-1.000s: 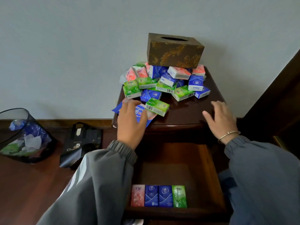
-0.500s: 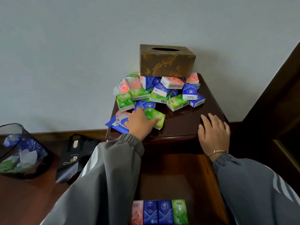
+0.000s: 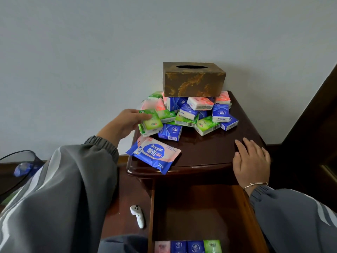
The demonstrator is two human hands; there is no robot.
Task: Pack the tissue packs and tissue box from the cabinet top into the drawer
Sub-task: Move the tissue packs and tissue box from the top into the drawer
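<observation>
Plain pale grey-blue wall [image 3: 91,52] fills the upper half, evenly lit. Brown wooden baseboard [image 3: 122,158] runs along its foot. Floor [image 3: 120,194] is dark reddish wood, slightly glossy. Dark brown wooden cabinet [image 3: 209,150] stands against the wall; polished top, rounded front edge, soft reflections on it. Right edge: tall dark wood panel [image 3: 313,115], slanted in the wide-angle view, thin gold-coloured strip low on it. Left edge: 1 black mesh wastebasket [image 3: 11,172] on the floor, blue and green scraps inside. 1 small white handheld device [image 3: 137,215] lies on the floor just beside the cabinet's left side. Light soft, diffuse; shadows faint.
</observation>
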